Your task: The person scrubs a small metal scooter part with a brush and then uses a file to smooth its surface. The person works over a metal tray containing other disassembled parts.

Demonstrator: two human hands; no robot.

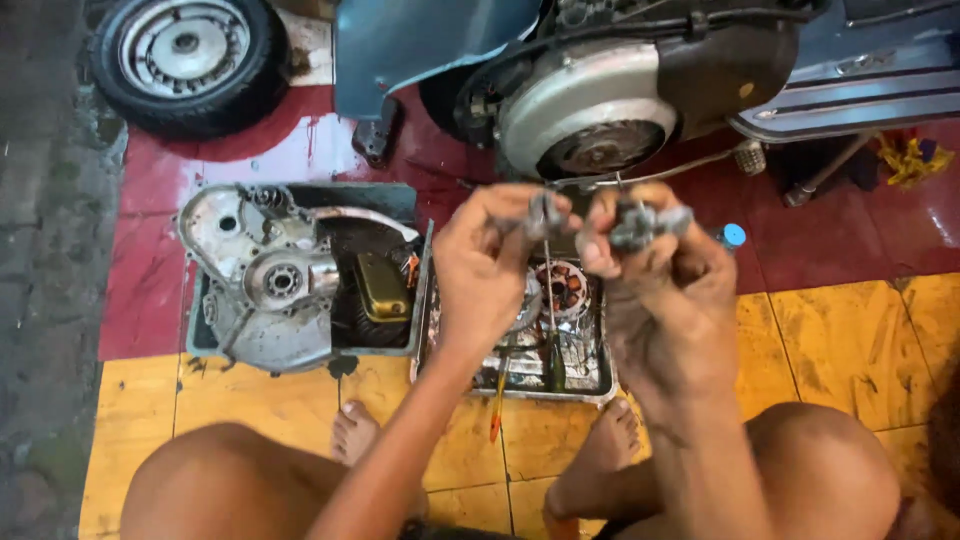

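Grey aluminium engine casing (262,275) lies stripped in its tray (300,350) on the tiled floor; beside it, the left hand (487,262) pinches a thin tool (545,215), the right hand (655,265) grips a small metal part (640,222) above the parts tray (590,385); reassembly looks well off.

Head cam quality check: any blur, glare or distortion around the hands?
Head view: the left hand, the right hand and the small grey metal parts they hold are motion-blurred, details unreadable; wet glare on the red floor tiles; the shallow metal tray sits partly hidden behind the hands; light flat, no strong distortion.
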